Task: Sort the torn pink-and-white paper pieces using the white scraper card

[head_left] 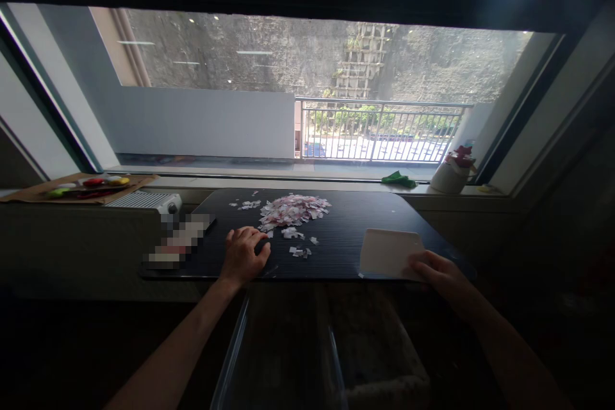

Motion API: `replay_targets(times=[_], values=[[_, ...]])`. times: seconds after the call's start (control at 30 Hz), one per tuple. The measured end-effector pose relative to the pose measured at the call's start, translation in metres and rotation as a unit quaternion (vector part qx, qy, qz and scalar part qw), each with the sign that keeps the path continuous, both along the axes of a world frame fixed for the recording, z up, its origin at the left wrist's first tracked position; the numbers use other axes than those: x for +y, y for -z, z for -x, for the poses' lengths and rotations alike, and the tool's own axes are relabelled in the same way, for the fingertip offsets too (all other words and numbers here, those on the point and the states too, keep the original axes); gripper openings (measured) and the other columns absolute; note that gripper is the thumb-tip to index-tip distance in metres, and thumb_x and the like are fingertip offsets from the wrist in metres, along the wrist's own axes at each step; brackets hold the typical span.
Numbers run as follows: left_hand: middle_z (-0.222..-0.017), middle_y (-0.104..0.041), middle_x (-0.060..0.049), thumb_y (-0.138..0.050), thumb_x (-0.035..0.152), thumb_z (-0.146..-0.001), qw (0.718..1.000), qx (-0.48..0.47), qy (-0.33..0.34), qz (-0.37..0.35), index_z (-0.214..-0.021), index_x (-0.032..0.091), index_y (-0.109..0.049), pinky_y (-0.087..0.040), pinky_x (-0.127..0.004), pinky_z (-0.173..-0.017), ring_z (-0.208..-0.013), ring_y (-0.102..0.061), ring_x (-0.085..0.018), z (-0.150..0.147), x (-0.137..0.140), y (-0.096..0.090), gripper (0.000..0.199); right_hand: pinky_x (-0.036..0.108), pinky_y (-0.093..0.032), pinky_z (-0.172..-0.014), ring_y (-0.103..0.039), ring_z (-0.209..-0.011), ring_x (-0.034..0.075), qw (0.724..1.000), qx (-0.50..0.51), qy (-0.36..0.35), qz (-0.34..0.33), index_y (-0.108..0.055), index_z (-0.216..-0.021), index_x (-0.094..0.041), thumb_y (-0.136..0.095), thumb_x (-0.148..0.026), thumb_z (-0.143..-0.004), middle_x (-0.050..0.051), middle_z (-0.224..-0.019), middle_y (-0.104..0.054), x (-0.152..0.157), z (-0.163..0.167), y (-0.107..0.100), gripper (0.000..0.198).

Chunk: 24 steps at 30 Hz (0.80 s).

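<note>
A heap of small white and pinkish paper scraps (pixel 295 210) lies toward the back of the dark table (pixel 346 218). Loose bits are strewn in front of it and to its left. My left hand (pixel 244 253) rests on the tabletop at the front left of the heap, fingers bent and thumb apart; a dark gap shows between them, and I make out nothing held there. On the right, my right hand (pixel 432 266) grips the near right corner of a flat white rectangular board (pixel 388 251) with rounded corners. The board lies low over the table's front edge; touching or slightly raised, I cannot tell.
A blurred-out flat item (pixel 180 243) lies at the table's left end. Behind it are a white appliance (pixel 147 202) and cardboard (pixel 29 191) bearing colourful things. A green cloth-like item (pixel 398 179) and a pale pitcher (pixel 450 174) stand on the sill. Clear plastic (pixel 281 346) shows below the table.
</note>
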<state>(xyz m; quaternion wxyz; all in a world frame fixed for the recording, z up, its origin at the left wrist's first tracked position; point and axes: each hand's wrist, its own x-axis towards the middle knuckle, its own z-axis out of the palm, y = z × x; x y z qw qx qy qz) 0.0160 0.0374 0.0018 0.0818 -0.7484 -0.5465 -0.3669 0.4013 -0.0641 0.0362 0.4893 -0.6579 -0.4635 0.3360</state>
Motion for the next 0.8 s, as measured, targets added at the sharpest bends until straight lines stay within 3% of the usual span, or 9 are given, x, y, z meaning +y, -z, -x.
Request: replay_targets(times=[0.33,0.63,0.8], values=[[-0.096,-0.068,-0.007,-0.050,0.032,-0.079,1.000,-0.005,0.003,0.012,-0.087,0.023,-0.067,-0.029,-0.051,-0.102,-0.106,-0.055,-0.028,-0.002,-0.002,-0.002,0.020,0.023,-0.041,-0.044,-0.060,-0.053,0.015,1.000,0.015,-0.010,0.020,-0.067,-0.083,-0.019,-0.064,-0.039,-0.067,0.000,-0.066,-0.068,-0.006,-0.004,-0.002,0.026],[-0.096,-0.068,-0.007,-0.052,0.027,-0.079,1.000,0.018,-0.010,0.024,-0.090,0.022,-0.066,-0.029,-0.051,-0.104,-0.107,-0.056,-0.026,-0.005,-0.004,-0.003,0.019,0.027,-0.049,-0.052,-0.069,-0.070,0.021,0.987,-0.035,-0.129,-0.093,-0.062,-0.081,-0.019,-0.061,-0.041,-0.073,0.005,-0.074,-0.073,0.044,0.087,0.000,0.024],[-0.095,-0.067,-0.007,-0.053,0.026,-0.079,1.000,0.006,-0.005,0.027,-0.089,0.021,-0.066,-0.028,-0.052,-0.105,-0.107,-0.055,-0.027,-0.007,-0.004,-0.001,0.018,0.029,-0.050,-0.057,-0.071,-0.072,0.022,0.981,-0.100,-0.140,-0.093,-0.061,-0.079,-0.019,-0.057,-0.040,-0.075,0.005,-0.076,-0.073,0.044,0.092,-0.006,0.021]])
